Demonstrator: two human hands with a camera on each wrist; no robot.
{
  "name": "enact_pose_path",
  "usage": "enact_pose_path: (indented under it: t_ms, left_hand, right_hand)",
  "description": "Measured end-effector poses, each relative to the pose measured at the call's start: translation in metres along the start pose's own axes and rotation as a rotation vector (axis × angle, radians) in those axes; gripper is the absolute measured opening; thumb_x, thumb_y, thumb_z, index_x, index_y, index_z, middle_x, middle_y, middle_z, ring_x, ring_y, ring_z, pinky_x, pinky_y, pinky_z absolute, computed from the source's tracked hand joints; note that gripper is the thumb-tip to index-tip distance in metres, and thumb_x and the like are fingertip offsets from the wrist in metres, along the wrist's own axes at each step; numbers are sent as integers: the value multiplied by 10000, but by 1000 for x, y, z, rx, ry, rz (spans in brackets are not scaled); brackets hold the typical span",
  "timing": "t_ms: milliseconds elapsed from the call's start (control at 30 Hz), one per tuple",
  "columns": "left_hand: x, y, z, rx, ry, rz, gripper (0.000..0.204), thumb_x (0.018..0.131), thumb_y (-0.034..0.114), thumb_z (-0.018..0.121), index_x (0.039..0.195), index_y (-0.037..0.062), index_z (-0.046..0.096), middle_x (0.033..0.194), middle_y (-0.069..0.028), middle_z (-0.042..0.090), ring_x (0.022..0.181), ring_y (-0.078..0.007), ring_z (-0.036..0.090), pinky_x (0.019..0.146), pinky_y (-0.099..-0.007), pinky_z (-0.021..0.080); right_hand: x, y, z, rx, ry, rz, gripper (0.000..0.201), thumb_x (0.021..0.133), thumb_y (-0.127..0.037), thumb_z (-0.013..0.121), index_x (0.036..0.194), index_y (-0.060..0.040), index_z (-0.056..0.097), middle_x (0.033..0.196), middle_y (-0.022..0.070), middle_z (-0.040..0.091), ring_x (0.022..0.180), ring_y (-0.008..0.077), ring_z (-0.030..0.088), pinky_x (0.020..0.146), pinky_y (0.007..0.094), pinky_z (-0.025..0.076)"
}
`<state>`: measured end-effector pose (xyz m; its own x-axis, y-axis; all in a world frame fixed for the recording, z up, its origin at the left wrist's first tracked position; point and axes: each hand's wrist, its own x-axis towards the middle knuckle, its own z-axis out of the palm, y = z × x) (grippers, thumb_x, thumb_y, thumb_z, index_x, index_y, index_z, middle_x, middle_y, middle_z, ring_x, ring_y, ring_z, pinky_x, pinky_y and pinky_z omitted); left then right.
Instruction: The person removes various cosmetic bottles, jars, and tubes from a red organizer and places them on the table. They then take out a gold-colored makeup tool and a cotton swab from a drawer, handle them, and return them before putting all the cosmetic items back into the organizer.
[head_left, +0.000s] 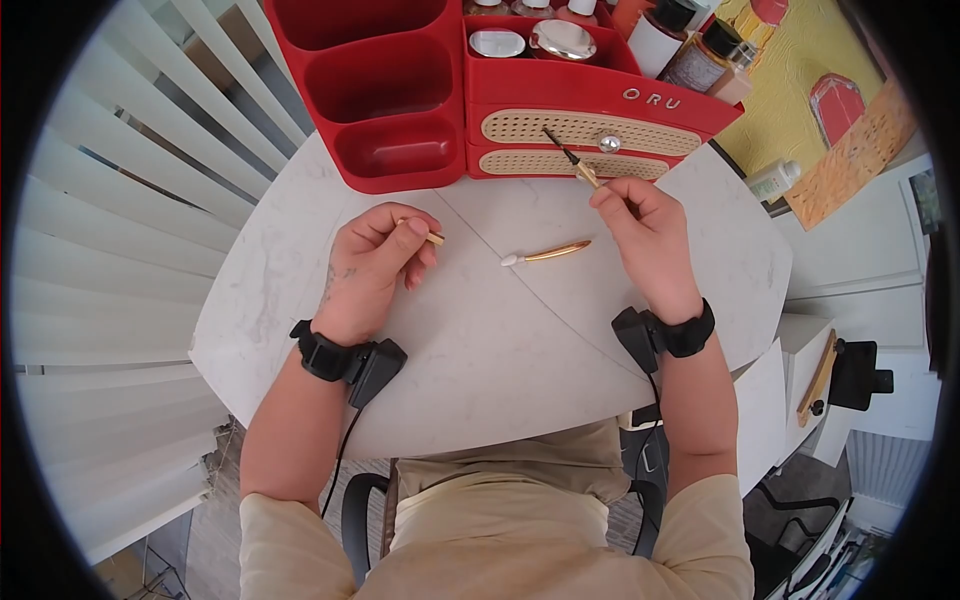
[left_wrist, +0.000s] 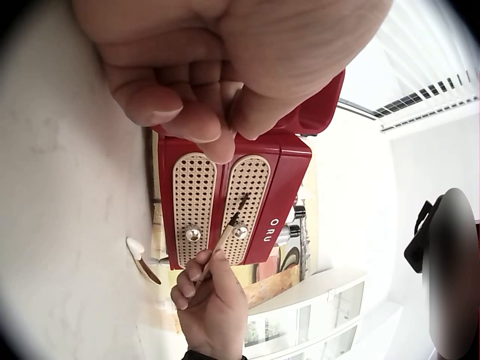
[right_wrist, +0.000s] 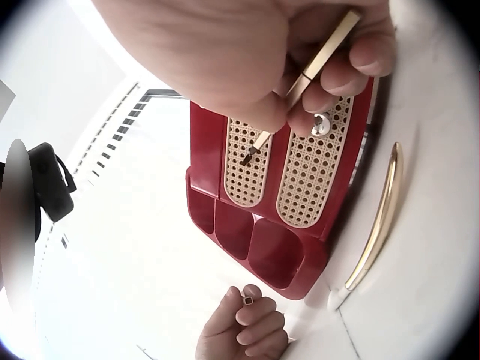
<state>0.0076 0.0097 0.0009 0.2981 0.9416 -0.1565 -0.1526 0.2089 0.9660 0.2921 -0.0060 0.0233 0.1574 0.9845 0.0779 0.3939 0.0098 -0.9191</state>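
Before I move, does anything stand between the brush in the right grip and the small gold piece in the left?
Nothing visible stands between the brush and the small gold piece. The white-tipped applicator lies on the table, below that line in the head view.

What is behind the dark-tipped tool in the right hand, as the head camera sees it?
Behind the tool are the two woven drawer fronts of the red organizer. The drawers are closed, so their contents are hidden; the right hand covers part of the table.
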Motion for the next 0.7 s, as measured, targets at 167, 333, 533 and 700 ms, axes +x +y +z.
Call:
enact_pose_path:
  t_ms: [167,333,533,700]
  left_hand:
    - [0,0,0,0,-9,-1,193,992,217,572,964,42,647,818,-3,629,656,-50,533,576,-190,426]
    - [0,0,1,1,6,-4,189,992,214,572,965,43,648,819,-3,631,656,-52,535,578,-193,428]
    - [0,1,1,10,4,2,190,992,218,573,963,46,649,820,-1,629,656,-52,532,578,-192,426]
    - [-1,3,2,19,-7,-8,185,987,218,578,959,49,649,818,-1,629,656,-56,531,577,-193,423]
  right_hand:
    - [0,2,2,12,13,-18,169,904,-124,661,928,43,656,715,-2,603,667,61,511,603,229,432]
    - [0,3,2,29,11,-16,160,893,-122,678,919,35,657,727,4,615,659,60,520,601,229,440]
    - [1,5,2,16,17,-23,138,878,-99,688,918,29,654,722,7,618,650,62,530,590,229,444]
    - [1,5,3,-5,32,-34,126,869,-87,689,908,27,654,720,7,615,642,62,525,587,230,442]
